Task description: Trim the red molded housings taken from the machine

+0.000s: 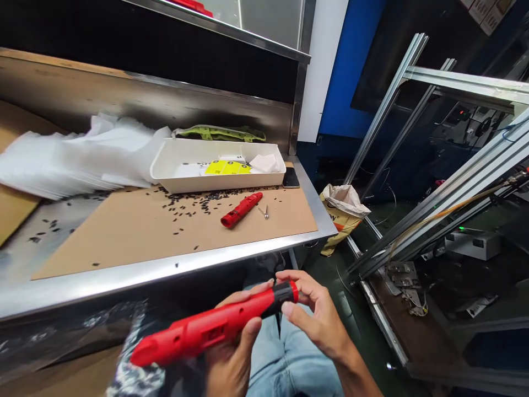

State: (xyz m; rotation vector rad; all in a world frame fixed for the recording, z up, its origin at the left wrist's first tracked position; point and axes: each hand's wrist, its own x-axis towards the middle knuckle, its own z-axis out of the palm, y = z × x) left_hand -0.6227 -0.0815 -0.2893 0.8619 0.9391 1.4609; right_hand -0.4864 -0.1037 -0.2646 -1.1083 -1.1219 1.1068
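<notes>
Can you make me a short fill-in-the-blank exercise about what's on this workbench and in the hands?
1. Both hands hold a long plastic tool casing coloured ____.
2. The right hand pinches the casing's ____ end ring, while the left hand supports the body.
3. A shorter red plastic piece lies on the brown ____ sheet.
4. The yellow labels sit inside the ____ rectangular plastic tray.

Missing words: red; black; cardboard; white

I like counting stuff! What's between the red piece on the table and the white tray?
Only scattered small black bits on the cardboard sheet, seen in the head view.
</notes>
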